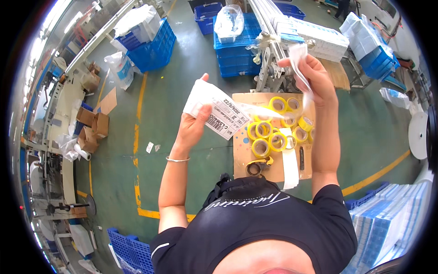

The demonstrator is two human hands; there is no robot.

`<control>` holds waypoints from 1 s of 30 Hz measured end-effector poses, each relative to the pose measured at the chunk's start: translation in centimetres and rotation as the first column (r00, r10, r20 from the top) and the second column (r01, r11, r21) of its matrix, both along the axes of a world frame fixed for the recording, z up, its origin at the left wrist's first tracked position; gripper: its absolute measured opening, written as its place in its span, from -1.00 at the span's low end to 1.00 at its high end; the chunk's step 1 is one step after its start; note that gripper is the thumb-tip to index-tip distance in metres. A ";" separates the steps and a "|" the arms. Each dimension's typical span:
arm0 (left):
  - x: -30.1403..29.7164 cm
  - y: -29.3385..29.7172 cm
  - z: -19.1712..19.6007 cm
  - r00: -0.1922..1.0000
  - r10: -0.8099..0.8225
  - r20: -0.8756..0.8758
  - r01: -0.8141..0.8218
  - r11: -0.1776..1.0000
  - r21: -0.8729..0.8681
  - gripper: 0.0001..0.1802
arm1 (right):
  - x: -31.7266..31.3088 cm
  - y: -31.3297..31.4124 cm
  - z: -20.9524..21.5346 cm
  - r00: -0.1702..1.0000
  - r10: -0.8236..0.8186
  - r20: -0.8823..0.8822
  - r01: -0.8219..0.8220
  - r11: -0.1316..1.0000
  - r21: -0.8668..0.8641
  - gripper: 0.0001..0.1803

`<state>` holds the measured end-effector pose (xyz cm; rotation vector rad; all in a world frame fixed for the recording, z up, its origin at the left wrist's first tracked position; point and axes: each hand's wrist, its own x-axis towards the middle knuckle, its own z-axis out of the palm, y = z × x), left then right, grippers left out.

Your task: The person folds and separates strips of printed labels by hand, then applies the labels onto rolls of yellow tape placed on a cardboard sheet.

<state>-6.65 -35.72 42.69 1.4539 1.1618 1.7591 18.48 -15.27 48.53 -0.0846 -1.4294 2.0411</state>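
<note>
My left hand (194, 125) grips a white printed label (221, 114) with a barcode, thumb laid across its front. A blurred white strip runs from the label's right side toward my right hand; whether the two are joined I cannot tell. Raised higher, my right hand (316, 82) pinches a curled white paper strip (299, 61). Below them, several yellow tape rolls (263, 130) lie on a cardboard sheet (241, 160). A black and yellow tape dispenser (258, 167), a long white label strip (290, 166) and a dark slim tool (301, 158) lie nearer to me.
A metal conveyor frame (269, 68) stands just beyond the cardboard, with white boxes (319, 41) along it. Blue crates (237, 55) are stacked at its left. Another blue crate (155, 50) stands farther left. Wrapped blue-white packs (388, 223) are piled at the lower right.
</note>
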 end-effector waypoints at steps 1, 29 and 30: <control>-0.1 0.0 -0.4 0.995 -0.040 -0.091 0.038 0.999 -0.021 -0.48 | -0.6 -1.3 0.0 0.995 -0.039 0.092 0.039 0.999 -0.002 -0.78; -11.4 7.3 -1.5 0.436 -0.328 0.838 0.122 0.944 0.306 -0.43 | 13.1 -7.3 -10.6 0.607 -0.150 0.780 0.117 0.988 0.099 -0.83; -12.1 7.5 -1.2 0.466 -0.329 0.821 0.128 0.944 0.305 -0.43 | 13.4 -7.2 -10.9 0.591 -0.151 0.793 0.133 0.987 0.089 -0.83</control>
